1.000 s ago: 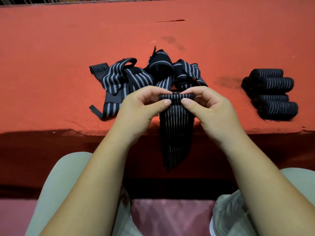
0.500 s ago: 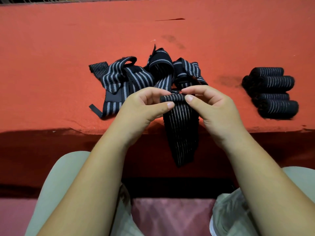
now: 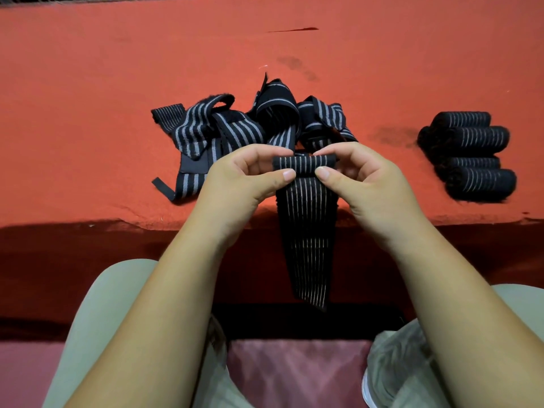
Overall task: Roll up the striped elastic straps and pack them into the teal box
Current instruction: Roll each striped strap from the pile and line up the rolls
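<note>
A black striped elastic strap (image 3: 306, 228) hangs over the table's front edge, its upper end wound into a small roll (image 3: 303, 164). My left hand (image 3: 244, 184) pinches the roll's left end between thumb and fingers. My right hand (image 3: 365, 184) pinches its right end the same way. Behind my hands lies a tangled pile of unrolled striped straps (image 3: 223, 134). Several finished rolls (image 3: 471, 157) lie in a stack at the right. No teal box is in view.
The orange-red table (image 3: 88, 83) stretches far back and to both sides, with dark stains (image 3: 294, 64) near the middle. Its front edge (image 3: 88, 223) runs just below my hands. My knees in light trousers sit below.
The roll has grown slightly thicker as both hands turned it. The hanging tail swung right, then back toward centre. The pile and the finished rolls have not moved.
</note>
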`<state>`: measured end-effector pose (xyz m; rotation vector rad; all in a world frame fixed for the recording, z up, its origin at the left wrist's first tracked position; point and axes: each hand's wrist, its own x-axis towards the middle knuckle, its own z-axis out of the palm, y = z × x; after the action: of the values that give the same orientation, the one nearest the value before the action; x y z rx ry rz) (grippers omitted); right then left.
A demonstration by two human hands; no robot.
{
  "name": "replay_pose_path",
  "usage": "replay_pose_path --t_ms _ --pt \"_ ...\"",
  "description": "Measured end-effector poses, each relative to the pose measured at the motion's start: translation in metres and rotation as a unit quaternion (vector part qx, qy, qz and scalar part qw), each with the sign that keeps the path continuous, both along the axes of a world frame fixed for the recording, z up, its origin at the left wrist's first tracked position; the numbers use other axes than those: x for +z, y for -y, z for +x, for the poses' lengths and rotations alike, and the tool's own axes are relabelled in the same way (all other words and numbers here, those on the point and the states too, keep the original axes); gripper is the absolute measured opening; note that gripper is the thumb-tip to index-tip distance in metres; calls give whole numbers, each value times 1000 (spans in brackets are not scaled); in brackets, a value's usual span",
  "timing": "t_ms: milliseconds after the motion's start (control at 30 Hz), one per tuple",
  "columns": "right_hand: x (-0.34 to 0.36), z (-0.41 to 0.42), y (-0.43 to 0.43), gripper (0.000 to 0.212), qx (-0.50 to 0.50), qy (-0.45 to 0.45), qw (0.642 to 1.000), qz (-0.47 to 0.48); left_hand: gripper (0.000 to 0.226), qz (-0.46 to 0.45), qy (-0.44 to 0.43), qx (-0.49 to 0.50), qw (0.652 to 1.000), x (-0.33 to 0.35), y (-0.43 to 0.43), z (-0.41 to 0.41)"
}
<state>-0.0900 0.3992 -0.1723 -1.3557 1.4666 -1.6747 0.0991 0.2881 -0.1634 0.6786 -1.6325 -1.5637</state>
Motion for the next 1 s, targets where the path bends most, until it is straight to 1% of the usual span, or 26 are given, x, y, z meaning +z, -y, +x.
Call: replay_pose_path --t_ms 167,300,467,633,733,833,1000 --pt "-1 0 0 23 -1 19 1000 -9 23 19 -10 -19 1000 1 -2 1" --pt "-2 0 0 24 -7 17 1000 -2 20 3 -10 -21 1000 3 -5 0" --pt "1 3 -1 14 -19 21 999 23 24 -7 -20 -6 1000 2 -4 0" --pt "0 2 -1 16 -41 10 999 21 26 4 -17 -26 1000 2 -3 1" --pt "-2 0 1 15 -43 24 999 14 22 30 0 -39 999 0 -2 2" --pt "-1 1 0 18 -40 32 999 4 21 45 22 -29 998 -1 -1 3" --pt "-1 -2 2 34 -18 43 999 6 28 34 8 -3 999 0 0 1"
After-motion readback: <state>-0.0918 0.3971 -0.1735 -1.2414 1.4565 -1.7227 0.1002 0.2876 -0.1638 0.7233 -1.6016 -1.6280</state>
